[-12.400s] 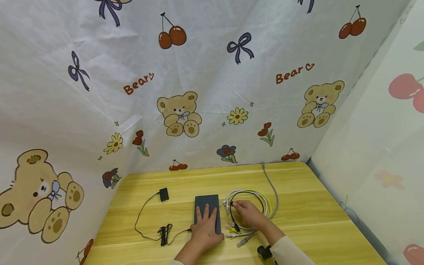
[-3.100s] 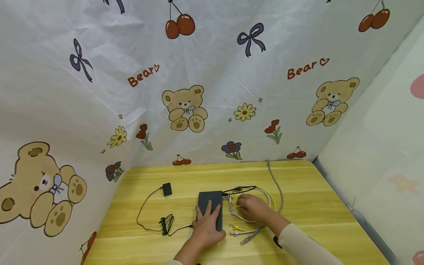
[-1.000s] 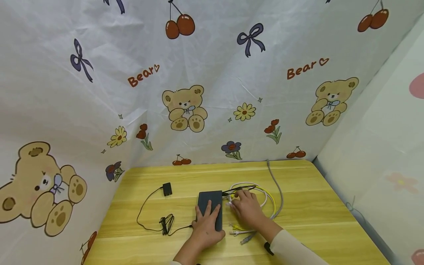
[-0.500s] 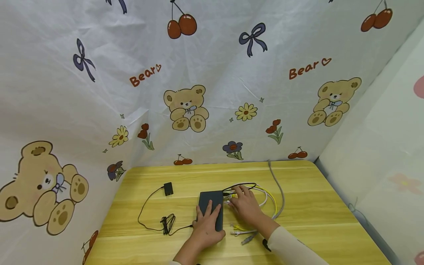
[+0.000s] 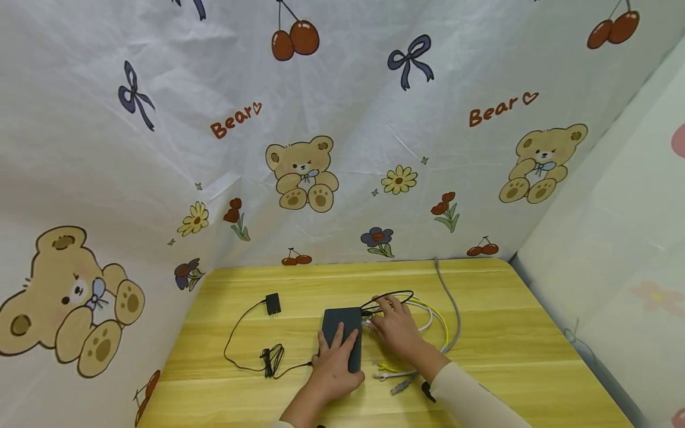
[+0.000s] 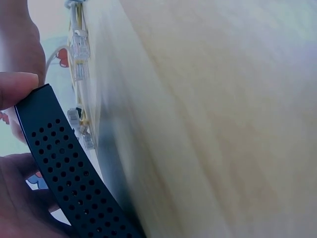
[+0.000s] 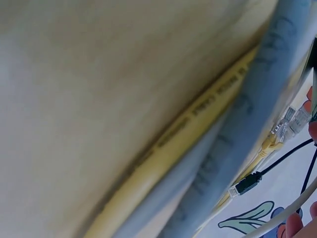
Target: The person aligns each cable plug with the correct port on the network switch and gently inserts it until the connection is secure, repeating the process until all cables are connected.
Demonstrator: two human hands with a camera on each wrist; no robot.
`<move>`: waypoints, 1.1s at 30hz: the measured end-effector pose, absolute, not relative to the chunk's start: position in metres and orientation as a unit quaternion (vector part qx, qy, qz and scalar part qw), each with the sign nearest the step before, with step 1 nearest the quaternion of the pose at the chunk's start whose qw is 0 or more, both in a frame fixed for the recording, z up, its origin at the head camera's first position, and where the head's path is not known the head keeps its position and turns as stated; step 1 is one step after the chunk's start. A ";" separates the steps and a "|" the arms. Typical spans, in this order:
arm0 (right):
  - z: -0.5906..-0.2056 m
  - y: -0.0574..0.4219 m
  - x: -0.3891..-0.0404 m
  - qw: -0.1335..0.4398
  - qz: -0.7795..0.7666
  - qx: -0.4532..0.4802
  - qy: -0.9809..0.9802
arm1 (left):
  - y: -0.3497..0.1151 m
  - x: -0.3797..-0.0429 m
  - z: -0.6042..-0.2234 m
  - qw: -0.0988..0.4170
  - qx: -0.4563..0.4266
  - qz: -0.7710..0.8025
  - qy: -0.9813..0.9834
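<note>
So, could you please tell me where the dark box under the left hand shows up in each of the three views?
Head: the dark box lies at lower centre on the table, the left hand resting flat on it.
Left wrist: its perforated edge fills the lower left.
Right wrist: not in it.
Shared landmark: the yellow cable.

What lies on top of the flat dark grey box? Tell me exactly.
The left hand rests flat on the flat dark grey box, fingers spread over its near half. The far half is bare. Whatever lies beneath the palm is hidden.
</note>
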State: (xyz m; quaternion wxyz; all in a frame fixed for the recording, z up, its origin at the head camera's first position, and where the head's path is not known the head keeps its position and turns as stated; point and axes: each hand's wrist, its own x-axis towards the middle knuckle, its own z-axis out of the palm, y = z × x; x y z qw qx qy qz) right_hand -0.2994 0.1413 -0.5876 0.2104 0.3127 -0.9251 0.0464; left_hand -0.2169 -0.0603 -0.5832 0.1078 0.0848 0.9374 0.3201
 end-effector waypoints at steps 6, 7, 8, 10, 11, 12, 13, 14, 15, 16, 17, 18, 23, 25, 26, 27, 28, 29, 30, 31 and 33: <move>-0.588 0.142 -0.299 0.204 0.048 0.323 -0.923 | -0.060 -0.217 -0.584 0.104 0.088 0.308 0.941; -0.587 0.142 -0.298 0.200 0.046 0.321 -0.924 | -0.060 -0.217 -0.584 0.104 0.088 0.307 0.942; -0.587 0.141 -0.298 0.197 0.047 0.320 -0.925 | -0.060 -0.217 -0.584 0.104 0.088 0.308 0.942; -0.587 0.141 -0.298 0.191 0.042 0.315 -0.929 | -0.060 -0.217 -0.584 0.103 0.089 0.308 0.942; -0.586 0.141 -0.298 0.188 0.041 0.313 -0.930 | -0.060 -0.217 -0.584 0.103 0.089 0.308 0.941; -0.586 0.141 -0.298 0.187 0.040 0.311 -0.931 | -0.060 -0.217 -0.584 0.103 0.089 0.309 0.941; -0.586 0.141 -0.298 0.187 0.040 0.309 -0.932 | -0.060 -0.217 -0.584 0.104 0.090 0.309 0.941; -0.586 0.141 -0.298 0.187 0.041 0.308 -0.932 | -0.060 -0.217 -0.584 0.105 0.090 0.309 0.941; -0.586 0.141 -0.298 0.187 0.042 0.308 -0.932 | -0.060 -0.217 -0.584 0.106 0.091 0.309 0.941; -0.586 0.142 -0.298 0.189 0.044 0.308 -0.931 | -0.059 -0.217 -0.584 0.106 0.091 0.307 0.941; -0.587 0.142 -0.298 0.191 0.048 0.310 -0.930 | -0.059 -0.217 -0.584 0.107 0.091 0.307 0.941; -0.587 0.142 -0.298 0.193 0.049 0.311 -0.929 | -0.059 -0.217 -0.584 0.107 0.091 0.307 0.941; -0.589 0.142 -0.299 0.191 0.060 0.322 -0.925 | -0.060 -0.216 -0.585 0.104 0.089 0.309 0.941; -0.589 0.141 -0.300 0.191 0.063 0.325 -0.924 | -0.061 -0.216 -0.585 0.104 0.090 0.308 0.941; -0.589 0.141 -0.300 0.195 0.061 0.327 -0.923 | -0.061 -0.216 -0.585 0.105 0.090 0.307 0.942; -0.589 0.140 -0.300 0.196 0.061 0.328 -0.922 | -0.061 -0.216 -0.585 0.105 0.090 0.307 0.942; -0.589 0.140 -0.300 0.198 0.058 0.328 -0.922 | -0.061 -0.216 -0.585 0.106 0.091 0.307 0.941; -0.589 0.139 -0.300 0.198 0.057 0.328 -0.922 | -0.061 -0.216 -0.585 0.107 0.092 0.307 0.941; -0.589 0.138 -0.300 0.198 0.055 0.327 -0.922 | -0.061 -0.216 -0.585 0.108 0.093 0.309 0.940; -0.589 0.138 -0.299 0.197 0.052 0.326 -0.923 | -0.061 -0.216 -0.585 0.108 0.094 0.310 0.940; -0.588 0.136 -0.298 0.191 0.055 0.326 -0.924 | -0.062 -0.216 -0.585 0.106 0.095 0.312 0.939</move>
